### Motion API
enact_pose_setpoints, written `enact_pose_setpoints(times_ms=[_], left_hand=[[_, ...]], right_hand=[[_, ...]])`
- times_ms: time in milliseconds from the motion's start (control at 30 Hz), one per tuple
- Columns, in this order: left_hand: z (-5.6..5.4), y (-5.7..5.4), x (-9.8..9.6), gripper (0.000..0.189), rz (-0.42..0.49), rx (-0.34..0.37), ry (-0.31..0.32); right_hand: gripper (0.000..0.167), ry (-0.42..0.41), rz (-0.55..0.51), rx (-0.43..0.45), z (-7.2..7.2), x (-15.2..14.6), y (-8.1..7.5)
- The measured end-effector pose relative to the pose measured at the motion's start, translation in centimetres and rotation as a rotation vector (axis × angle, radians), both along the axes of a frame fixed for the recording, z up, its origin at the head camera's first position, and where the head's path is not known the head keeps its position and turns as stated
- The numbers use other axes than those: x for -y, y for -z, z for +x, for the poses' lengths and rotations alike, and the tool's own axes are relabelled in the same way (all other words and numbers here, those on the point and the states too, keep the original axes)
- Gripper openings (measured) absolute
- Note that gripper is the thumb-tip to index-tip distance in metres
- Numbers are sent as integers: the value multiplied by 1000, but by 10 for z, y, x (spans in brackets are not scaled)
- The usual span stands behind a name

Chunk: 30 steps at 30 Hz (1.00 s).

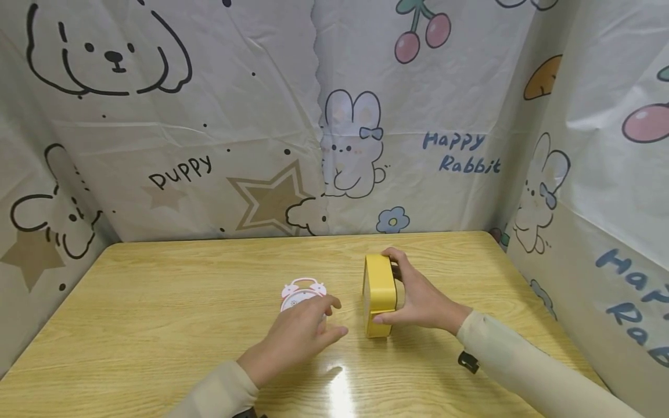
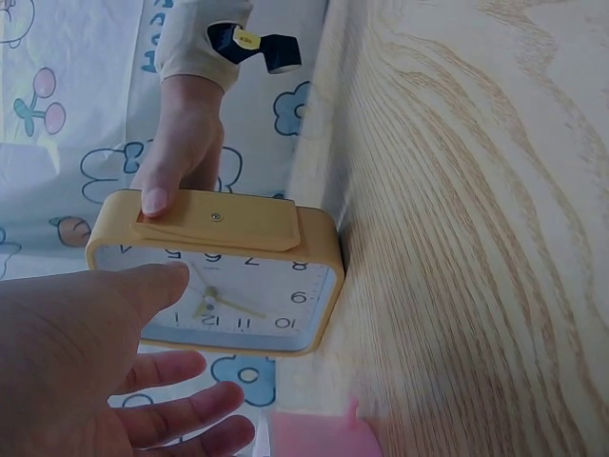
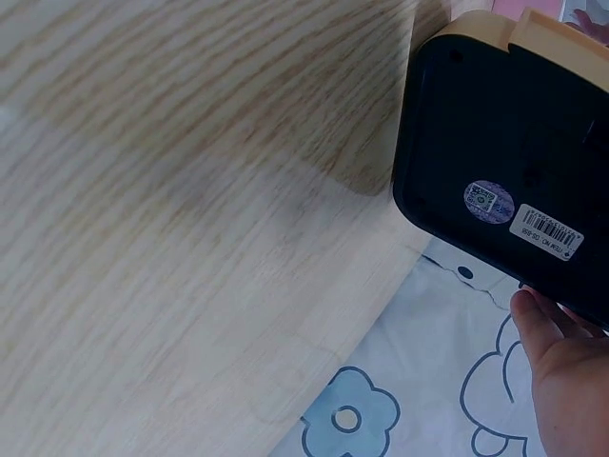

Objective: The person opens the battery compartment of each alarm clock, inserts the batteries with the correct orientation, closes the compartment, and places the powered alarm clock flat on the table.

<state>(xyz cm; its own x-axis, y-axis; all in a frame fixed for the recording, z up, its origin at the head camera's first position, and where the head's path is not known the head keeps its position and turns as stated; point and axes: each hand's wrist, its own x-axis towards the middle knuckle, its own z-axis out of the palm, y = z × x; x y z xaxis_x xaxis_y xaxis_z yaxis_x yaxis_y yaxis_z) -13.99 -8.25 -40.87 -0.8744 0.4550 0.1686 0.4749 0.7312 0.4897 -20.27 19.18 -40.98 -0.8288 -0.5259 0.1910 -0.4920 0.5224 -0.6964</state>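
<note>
A yellow table clock (image 1: 380, 284) with rounded corners is turned on edge at the right of the table's middle. My right hand (image 1: 420, 299) grips it, thumb on the near side and fingers on the far one. Its white dial (image 2: 233, 290) with numerals faces my left hand (image 1: 295, 331), which is held apart from it with fingers spread and nothing in them. Behind that hand, partly covered by it, is a small white and pink twin-bell alarm clock (image 1: 297, 298). In the right wrist view the yellow clock's black back (image 3: 514, 143) carries two stickers.
The light wood-grain table (image 1: 157, 302) runs back to a printed cloth (image 1: 251, 116) hung behind it. More printed cloth (image 1: 601, 191) hangs along the right side, and another stretch on the left. A pink shape (image 2: 328, 433) shows low in the left wrist view.
</note>
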Motion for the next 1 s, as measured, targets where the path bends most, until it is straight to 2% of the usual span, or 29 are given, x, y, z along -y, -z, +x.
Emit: enact_pose_setpoints(times_ms=[567, 767, 1000], left_hand=[[-1, 1, -1, 39, 5, 17, -9], [0, 1, 0, 39, 13, 7, 1], [-1, 3, 1, 37, 7, -14, -1]], right_hand=[[114, -24, -7, 2, 1, -2, -2], [121, -16, 48, -4, 4, -2, -6], [121, 2, 119, -69, 6, -3, -13]])
